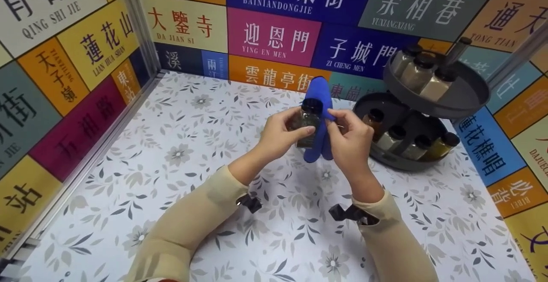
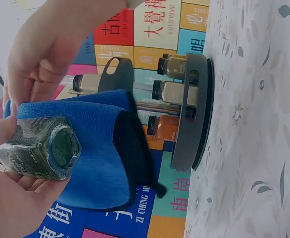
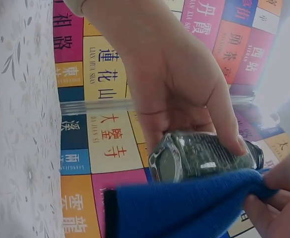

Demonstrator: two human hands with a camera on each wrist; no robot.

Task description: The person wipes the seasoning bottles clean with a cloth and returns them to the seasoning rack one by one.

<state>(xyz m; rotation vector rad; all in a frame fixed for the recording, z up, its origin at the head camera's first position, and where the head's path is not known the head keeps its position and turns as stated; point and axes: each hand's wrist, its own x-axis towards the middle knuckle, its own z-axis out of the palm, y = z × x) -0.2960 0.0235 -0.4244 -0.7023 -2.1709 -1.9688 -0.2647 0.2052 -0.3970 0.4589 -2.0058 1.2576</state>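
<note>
My left hand (image 1: 280, 134) grips a glass spice jar (image 1: 307, 121) with a black cap and dark green flakes inside. In the left wrist view the base of the jar (image 2: 61, 148) faces the camera. My right hand (image 1: 351, 138) pinches a blue cloth (image 1: 319, 91) with dark edging near its upper part. The cloth hangs in folds right beside the jar, above the table. Seen from the right wrist, the cloth (image 3: 184, 203) lies along the side of the jar (image 3: 204, 156), and the left thumb presses on the glass.
A two-tier dark grey rack (image 1: 436, 87) stands at the back right, with several black-capped spice jars (image 1: 415, 147) on both tiers. The table (image 1: 239, 230) has a white floral cover. Panels with coloured street signs (image 1: 274, 31) enclose the back and sides.
</note>
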